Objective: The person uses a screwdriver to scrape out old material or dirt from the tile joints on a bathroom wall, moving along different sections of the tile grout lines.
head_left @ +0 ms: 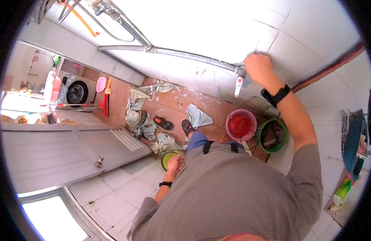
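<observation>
One tap (241, 73), 2 o'clock, on grey pipe (193, 58) | right hand (259, 69) beside it; left hand (175, 162), 6 o'clock; cannot tell either's fingers' grip | probably rigid, fixed; best held at white lever (238, 86)

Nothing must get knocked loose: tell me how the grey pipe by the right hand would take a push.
The grey pipe would probably feel stiff, since it runs along the wall without visible sag. It seems unlikely to roll, as it meets other piping at a joint. The tap juts out, so a knock there might strain its connection.
</observation>
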Tool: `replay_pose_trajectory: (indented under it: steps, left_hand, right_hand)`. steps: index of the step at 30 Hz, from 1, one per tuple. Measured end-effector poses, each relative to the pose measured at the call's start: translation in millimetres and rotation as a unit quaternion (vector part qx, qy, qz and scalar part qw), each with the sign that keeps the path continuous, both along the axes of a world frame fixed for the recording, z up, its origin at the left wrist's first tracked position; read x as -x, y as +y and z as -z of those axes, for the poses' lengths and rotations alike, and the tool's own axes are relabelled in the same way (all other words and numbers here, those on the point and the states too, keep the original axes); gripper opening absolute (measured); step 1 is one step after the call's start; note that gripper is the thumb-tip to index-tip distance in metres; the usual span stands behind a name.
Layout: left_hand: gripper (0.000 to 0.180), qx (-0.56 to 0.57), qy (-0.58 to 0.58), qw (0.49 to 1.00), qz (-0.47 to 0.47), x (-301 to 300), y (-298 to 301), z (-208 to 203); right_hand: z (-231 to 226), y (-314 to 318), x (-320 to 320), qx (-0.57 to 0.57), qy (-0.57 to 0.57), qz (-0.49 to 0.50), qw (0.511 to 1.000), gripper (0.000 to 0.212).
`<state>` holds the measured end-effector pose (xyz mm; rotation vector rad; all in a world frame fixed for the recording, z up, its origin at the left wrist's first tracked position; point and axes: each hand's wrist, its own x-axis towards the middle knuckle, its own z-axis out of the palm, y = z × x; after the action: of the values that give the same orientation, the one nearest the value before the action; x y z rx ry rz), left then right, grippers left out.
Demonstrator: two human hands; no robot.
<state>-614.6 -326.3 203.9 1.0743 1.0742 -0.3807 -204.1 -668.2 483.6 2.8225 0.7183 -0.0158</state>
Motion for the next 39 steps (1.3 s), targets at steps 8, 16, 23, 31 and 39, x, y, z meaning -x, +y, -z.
replay_pose_trajectory:
  steps: [8, 16, 23, 31, 39]
  left_hand:
    - [0.024, -0.094, -0.002, 0.989, 0.117, 31, 18, 14]
    - [0.025, -0.244, -0.041, 0.942, 0.228, 11, 74, 15]
    - [0.022, 0.011, -0.014, 0.999, -0.028, -27, 136, 44]
    - [0.019, 0.051, -0.038, 0.998, -0.011, -55, 196, 61]
    - [0.021, 0.066, -0.035, 0.997, -0.018, -65, 238, 45]
  right_hand:
    - [2, 111, -47, -0.170, -0.151, -0.177, 0.958, 0.014]
    - [28, 96, -57, 0.065, 0.015, -0.140, 0.988, 0.016]
    - [-27, 72, -15, 0.104, -0.041, -0.059, 0.992, 0.017]
    - [-18, 85, 5, 0.079, 0.050, 0.135, 0.986, 0.018]
    - [70, 68, 52, -0.373, 0.070, 0.292, 0.878, 0.026]
